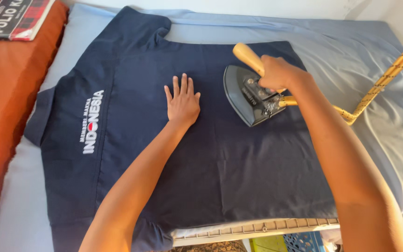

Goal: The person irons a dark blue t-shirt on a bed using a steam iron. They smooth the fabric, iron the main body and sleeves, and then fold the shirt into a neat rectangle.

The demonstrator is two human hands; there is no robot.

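Head view: my right hand (276,72) grips the heavy iron (248,95) by its wooden handle; left hand (183,102) lies flat on the soft shirt (164,154).

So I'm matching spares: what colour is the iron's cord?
The cord is yellow with a braided pattern, clearest in the head view.

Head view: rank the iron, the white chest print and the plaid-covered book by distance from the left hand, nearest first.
From the left hand:
1. Iron, just to its right, under the right hand.
2. White chest print, to its left on the shirt.
3. Plaid-covered book, far top-left corner.
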